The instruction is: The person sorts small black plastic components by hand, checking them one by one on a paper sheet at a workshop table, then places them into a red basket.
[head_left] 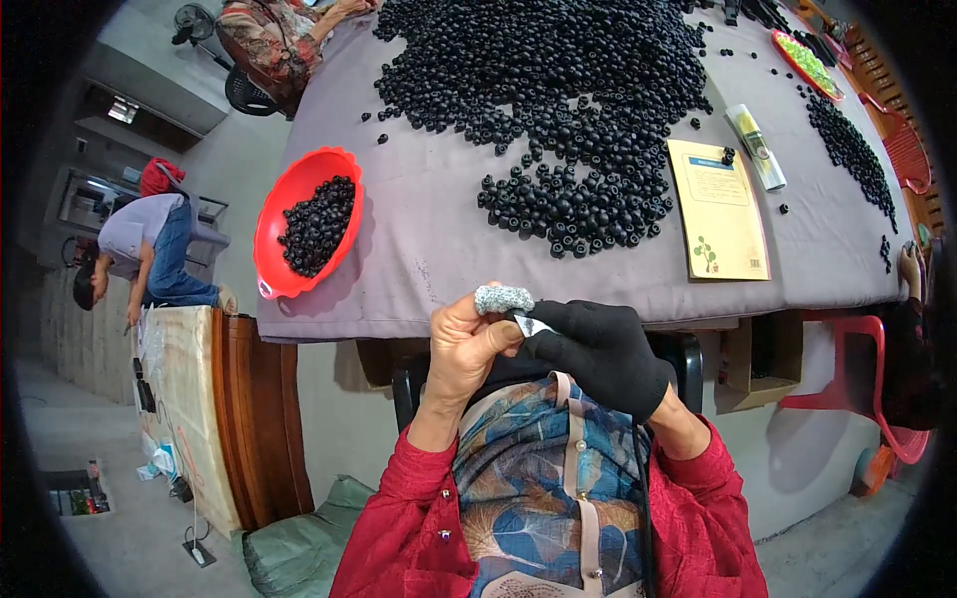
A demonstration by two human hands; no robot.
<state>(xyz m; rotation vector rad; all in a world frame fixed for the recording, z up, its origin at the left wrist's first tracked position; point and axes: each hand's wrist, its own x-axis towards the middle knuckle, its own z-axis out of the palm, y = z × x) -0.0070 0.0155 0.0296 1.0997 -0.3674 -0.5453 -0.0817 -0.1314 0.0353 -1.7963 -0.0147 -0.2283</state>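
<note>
A small bright blade is pinched between the two hands just off the near edge of the tabletop, in front of the person's chest. Its pale point is directed toward the left hand, whose fingers are curled shut, the thumb capped with a grey knitted guard. The blade's butt is gripped by the closed fingers of the right hand, which is covered by a black glove; that hand lies nearer the blade. Whether a bead is held under the left thumb cannot be told. A heap of black beads is spread well beyond, past the hands, with a red bowl of more beads to the left and a yellow booklet to the right.
</note>
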